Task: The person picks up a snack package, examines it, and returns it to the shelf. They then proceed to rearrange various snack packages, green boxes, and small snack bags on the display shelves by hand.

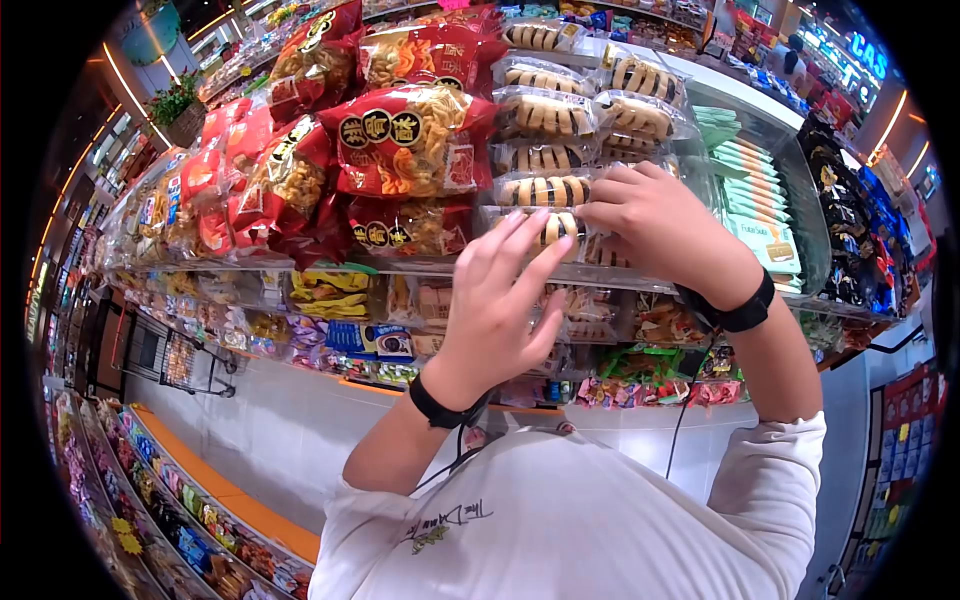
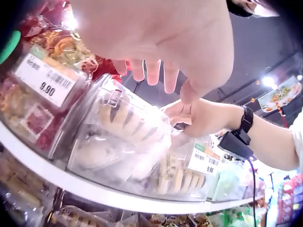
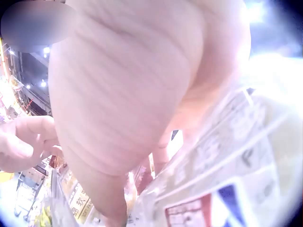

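Left hand (image 1: 497,312): released, fingers outstretched above the front striped pastry pack (image 2: 127,120); whether it is touched cannot be told.
Right hand (image 1: 655,222): fingers bent at that pack's right end; whether it is pinched cannot be told.
Front striped pastry pack: set near the shelf edge (image 2: 94,188), before rows of similar packs (image 1: 545,113).
Left side: red snack bags (image 1: 408,145) are piled.
Right side: pale green packets (image 1: 750,185) are lined up.
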`<state>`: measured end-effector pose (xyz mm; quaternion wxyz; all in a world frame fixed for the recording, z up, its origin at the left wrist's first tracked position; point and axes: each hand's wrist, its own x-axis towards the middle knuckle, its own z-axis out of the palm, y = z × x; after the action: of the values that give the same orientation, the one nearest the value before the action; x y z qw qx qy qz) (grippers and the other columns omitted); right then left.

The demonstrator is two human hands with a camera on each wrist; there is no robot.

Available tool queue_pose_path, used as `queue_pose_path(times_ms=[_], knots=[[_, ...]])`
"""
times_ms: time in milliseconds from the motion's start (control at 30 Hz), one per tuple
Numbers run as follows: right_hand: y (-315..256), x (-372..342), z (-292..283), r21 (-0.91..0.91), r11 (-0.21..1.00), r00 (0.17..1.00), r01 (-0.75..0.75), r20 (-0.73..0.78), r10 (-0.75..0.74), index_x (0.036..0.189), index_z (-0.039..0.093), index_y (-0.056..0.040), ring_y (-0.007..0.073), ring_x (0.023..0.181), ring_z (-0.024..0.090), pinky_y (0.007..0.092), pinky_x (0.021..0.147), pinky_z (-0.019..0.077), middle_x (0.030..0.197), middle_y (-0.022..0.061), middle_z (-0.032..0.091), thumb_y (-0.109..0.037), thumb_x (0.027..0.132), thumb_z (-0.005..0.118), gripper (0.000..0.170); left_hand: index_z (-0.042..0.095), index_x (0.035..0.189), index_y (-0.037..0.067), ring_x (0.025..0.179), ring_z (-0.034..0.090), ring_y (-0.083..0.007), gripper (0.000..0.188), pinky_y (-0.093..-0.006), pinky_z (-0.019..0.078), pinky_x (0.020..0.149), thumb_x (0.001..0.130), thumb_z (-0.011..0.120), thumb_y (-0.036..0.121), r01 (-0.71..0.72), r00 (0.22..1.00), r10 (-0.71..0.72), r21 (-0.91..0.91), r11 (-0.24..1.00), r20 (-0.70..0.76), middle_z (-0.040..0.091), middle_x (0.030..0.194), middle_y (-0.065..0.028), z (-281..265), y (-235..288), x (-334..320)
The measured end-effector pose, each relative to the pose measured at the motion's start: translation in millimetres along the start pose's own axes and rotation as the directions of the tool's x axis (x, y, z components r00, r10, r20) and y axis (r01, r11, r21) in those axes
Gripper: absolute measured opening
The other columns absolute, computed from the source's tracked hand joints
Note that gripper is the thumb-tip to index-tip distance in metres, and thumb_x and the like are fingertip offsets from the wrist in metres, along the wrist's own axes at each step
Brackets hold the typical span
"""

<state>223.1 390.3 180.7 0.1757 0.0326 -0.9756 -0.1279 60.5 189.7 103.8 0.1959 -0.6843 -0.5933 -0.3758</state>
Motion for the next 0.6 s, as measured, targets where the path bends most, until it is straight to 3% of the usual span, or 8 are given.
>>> queue_pose_path(times_ms=[100, 133, 233, 267, 367, 400, 533, 600], knots=[[-2, -11, -8, -0.012, 0.998, 0.997, -0.058, -0.056, 0.057, 0.130, 0.068, -0.0110, 0.0246, 0.119, 0.062, 0.0390, 0.094, 0.0489, 0.120, 0.0046, 0.067, -0.015, 0.074, 0.086, 0.059, 0.049, 0.158, 0.006, 0.153, 0.038, -0.0422, 0.070, -0.0562, 0.0264, 0.125, 0.095, 0.070, 0.032, 0.067, 0.992, -0.073, 0.067, 0.996, 0.103, 0.043, 0.166, -0.0212, 7, 13, 14], [-4, -15, -14, -0.021, 0.996, 0.994, -0.085, -0.073, 0.083, 0.135, 0.066, -0.0114, 0.0249, 0.121, 0.062, 0.0393, 0.095, 0.0487, 0.123, 0.0051, 0.066, -0.015, 0.076, 0.085, 0.063, 0.039, 0.163, 0.005, 0.157, 0.030, -0.0440, 0.077, -0.0583, 0.0219, 0.127, 0.099, 0.065, 0.037, 0.075, 0.972, -0.102, 0.133, 0.988, 0.210, 0.035, 0.170, -0.0223, 12, 14, 11], [-18, -33, -33, -0.082, 0.946, 0.941, -0.315, -0.156, 0.300, 0.139, 0.063, -0.0128, 0.0254, 0.125, 0.060, 0.0407, 0.098, 0.0479, 0.128, 0.0051, 0.065, -0.018, 0.078, 0.086, 0.065, 0.040, 0.163, 0.005, 0.157, 0.030, -0.0444, 0.076, -0.0597, 0.0210, 0.127, 0.099, 0.066, 0.037, 0.094, 0.973, -0.121, 0.142, 0.985, 0.195, 0.034, 0.171, -0.0226, 17, 18, 8], [-20, -40, -34, -0.136, 0.923, 0.926, -0.360, -0.171, 0.336, 0.134, 0.065, -0.0123, 0.0272, 0.117, 0.063, 0.0414, 0.098, 0.0470, 0.120, 0.0063, 0.068, -0.021, 0.080, 0.087, 0.059, 0.040, 0.163, 0.007, 0.157, 0.030, -0.0447, 0.076, -0.0612, 0.0201, 0.127, 0.098, 0.067, 0.036, 0.105, 0.974, -0.126, 0.117, 0.988, 0.190, 0.033, 0.171, -0.0231, 17, 17, 7], [-19, -53, -45, -0.038, 0.891, 0.889, -0.452, 0.057, 0.454, 0.135, 0.065, -0.0081, 0.0311, 0.109, 0.065, 0.0434, 0.098, 0.0463, 0.117, 0.0104, 0.071, -0.022, 0.081, 0.086, 0.060, 0.042, 0.164, 0.012, 0.157, 0.030, -0.0453, 0.074, -0.0608, 0.0203, 0.127, 0.098, 0.068, 0.035, 0.091, 0.982, -0.106, 0.103, 0.991, 0.155, 0.033, 0.171, -0.0226, 17, 18, 10], [-19, -55, -47, -0.022, 0.896, 0.896, -0.443, 0.013, 0.444, 0.131, 0.067, -0.0076, 0.0316, 0.102, 0.066, 0.0437, 0.095, 0.0460, 0.109, 0.0107, 0.072, -0.022, 0.083, 0.085, 0.053, 0.045, 0.163, 0.017, 0.156, 0.029, -0.0479, 0.072, -0.0639, 0.0200, 0.126, 0.097, 0.068, 0.034, 0.057, 0.989, -0.069, 0.098, 0.994, 0.132, 0.035, 0.169, -0.0210, 19, 17, 10], [-25, -59, -71, -0.091, 0.853, 0.842, -0.514, -0.244, 0.482, 0.130, 0.068, -0.0077, 0.0303, 0.104, 0.067, 0.0419, 0.093, 0.0464, 0.109, 0.0097, 0.072, -0.020, 0.083, 0.084, 0.051, 0.048, 0.161, 0.019, 0.153, 0.028, -0.0531, 0.070, -0.0732, 0.0199, 0.122, 0.096, 0.070, 0.034, 0.067, 0.984, -0.092, 0.160, 0.985, 0.155, 0.039, 0.164, -0.0185, 25, 25, 17], [-31, -64, -82, -0.082, 0.808, 0.789, -0.583, -0.297, 0.538, 0.129, 0.068, -0.0080, 0.0305, 0.105, 0.067, 0.0429, 0.093, 0.0476, 0.108, 0.0098, 0.071, -0.020, 0.083, 0.083, 0.050, 0.046, 0.162, 0.020, 0.152, 0.029, -0.0541, 0.072, -0.0740, 0.0198, 0.122, 0.096, 0.070, 0.035, 0.068, 0.981, -0.103, 0.203, 0.977, 0.167, 0.039, 0.164, -0.0183, 25, 29, 22]])
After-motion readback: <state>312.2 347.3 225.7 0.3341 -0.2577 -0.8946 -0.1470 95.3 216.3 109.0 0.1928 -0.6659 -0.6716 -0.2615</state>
